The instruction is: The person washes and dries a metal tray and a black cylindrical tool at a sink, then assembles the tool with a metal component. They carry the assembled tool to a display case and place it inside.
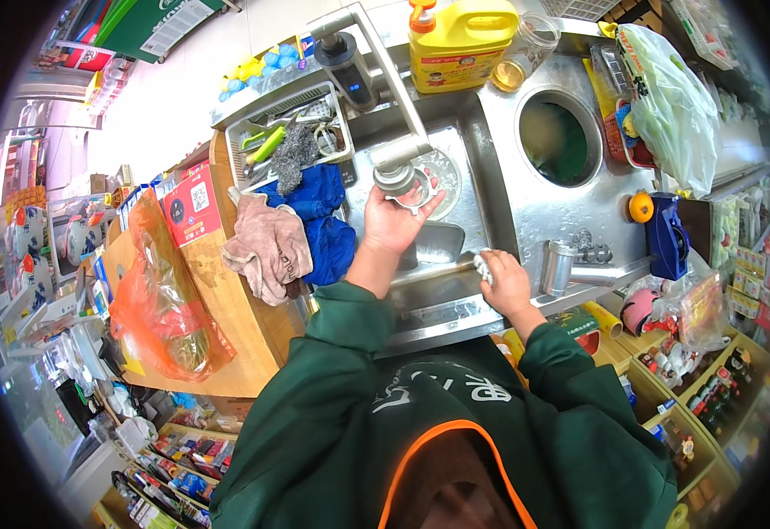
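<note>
My left hand [394, 220] is palm up under the tap head [395, 179], over the sink [477, 159]. Its fingers curl around a pale ring-shaped part [424, 201]. Near the sink's front right corner, my right hand [506, 282] pinches a small crumpled whitish piece [483, 268]; its exact kind is unclear. Between the hands, a grey metal piece [441, 242] lies in the sink, in front of the round drain [445, 176]. A metal cylinder with a side fitting [558, 267] rests on the steel counter right of my right hand.
A basket [347, 141] of utensils stands left of the sink, near a steel scourer [297, 159], blue cloth [330, 247] and pinkish rag [266, 251]. Behind is a yellow jug [460, 53]. Rightward are a round opening [561, 139], plastic bag [671, 106] and blue tool [668, 236].
</note>
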`<state>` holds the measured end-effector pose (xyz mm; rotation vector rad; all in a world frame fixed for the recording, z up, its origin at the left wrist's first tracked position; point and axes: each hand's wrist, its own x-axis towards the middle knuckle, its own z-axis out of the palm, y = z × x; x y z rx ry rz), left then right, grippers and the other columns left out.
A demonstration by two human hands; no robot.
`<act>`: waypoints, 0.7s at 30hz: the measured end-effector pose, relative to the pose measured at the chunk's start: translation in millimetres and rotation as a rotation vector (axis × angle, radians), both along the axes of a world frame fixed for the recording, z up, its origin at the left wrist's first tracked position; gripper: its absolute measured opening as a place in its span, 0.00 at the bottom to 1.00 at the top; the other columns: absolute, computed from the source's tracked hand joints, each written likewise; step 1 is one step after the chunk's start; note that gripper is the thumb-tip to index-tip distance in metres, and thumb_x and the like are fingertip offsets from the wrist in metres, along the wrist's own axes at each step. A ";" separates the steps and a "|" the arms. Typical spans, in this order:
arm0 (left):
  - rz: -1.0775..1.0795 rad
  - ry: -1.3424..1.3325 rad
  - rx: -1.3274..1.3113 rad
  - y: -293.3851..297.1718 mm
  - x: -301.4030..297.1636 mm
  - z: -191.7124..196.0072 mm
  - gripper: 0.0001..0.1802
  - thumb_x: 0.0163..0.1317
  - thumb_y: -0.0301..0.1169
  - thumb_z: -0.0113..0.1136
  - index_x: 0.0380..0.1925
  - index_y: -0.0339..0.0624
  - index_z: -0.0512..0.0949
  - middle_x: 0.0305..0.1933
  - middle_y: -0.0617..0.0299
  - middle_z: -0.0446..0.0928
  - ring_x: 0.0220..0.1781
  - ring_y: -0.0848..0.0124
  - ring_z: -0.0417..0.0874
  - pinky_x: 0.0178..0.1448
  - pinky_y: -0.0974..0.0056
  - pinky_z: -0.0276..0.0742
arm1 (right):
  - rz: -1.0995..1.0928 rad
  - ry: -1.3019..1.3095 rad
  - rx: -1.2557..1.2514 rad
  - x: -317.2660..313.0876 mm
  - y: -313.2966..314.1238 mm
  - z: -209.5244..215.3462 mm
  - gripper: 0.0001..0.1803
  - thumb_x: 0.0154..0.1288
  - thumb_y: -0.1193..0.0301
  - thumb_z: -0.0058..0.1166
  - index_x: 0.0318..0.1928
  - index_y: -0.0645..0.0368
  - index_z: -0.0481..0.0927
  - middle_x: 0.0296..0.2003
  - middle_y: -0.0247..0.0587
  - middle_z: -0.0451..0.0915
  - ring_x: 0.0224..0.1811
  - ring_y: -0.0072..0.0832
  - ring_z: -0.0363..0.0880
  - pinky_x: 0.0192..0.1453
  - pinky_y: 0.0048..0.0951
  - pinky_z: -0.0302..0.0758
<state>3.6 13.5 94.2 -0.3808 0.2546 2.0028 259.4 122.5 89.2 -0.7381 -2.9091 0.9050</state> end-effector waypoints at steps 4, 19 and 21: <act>0.070 -0.053 -0.127 -5.7 3.6 -4.2 0.18 0.67 0.41 0.50 0.50 0.45 0.78 0.54 0.46 0.75 0.62 0.46 0.71 0.74 0.37 0.57 | -0.005 -0.034 0.042 -0.6 -3.9 -4.0 0.26 0.47 0.70 0.62 0.51 0.54 0.76 0.47 0.41 0.77 0.50 0.39 0.77 0.50 0.39 0.78; -0.060 0.015 -0.041 -13.2 23.6 16.0 0.22 0.67 0.39 0.54 0.58 0.41 0.71 0.59 0.46 0.73 0.67 0.47 0.68 0.75 0.41 0.58 | -0.020 -0.019 0.052 -2.5 -3.8 -2.4 0.24 0.48 0.69 0.59 0.50 0.55 0.78 0.42 0.43 0.77 0.47 0.42 0.78 0.50 0.40 0.78; -0.084 0.053 -0.042 -12.4 26.0 25.4 0.24 0.68 0.40 0.52 0.60 0.41 0.69 0.60 0.47 0.73 0.69 0.47 0.67 0.74 0.39 0.58 | -0.014 -0.027 0.055 -2.8 -3.5 -3.0 0.24 0.48 0.69 0.59 0.50 0.55 0.77 0.42 0.43 0.77 0.47 0.42 0.78 0.50 0.40 0.78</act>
